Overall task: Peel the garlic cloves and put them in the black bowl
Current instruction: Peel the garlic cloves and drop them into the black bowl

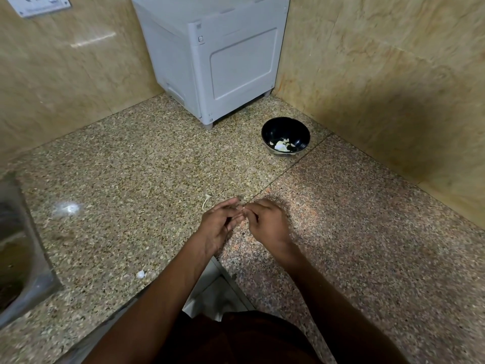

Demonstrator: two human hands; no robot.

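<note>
My left hand and my right hand meet fingertip to fingertip above the granite counter. Between the fingertips a small pale garlic clove shows, mostly hidden by the fingers of both hands. The black bowl stands farther back and to the right, well apart from my hands, with several pale garlic pieces in its bottom. A thin strip of garlic skin lies on the counter just left of my left fingers. Another white scrap of skin lies near the counter's front edge.
A grey plastic cabinet stands in the corner behind the bowl. Marble walls close off the back left and the right. A steel sink is set into the counter at the far left. The counter's front edge runs beside my forearms.
</note>
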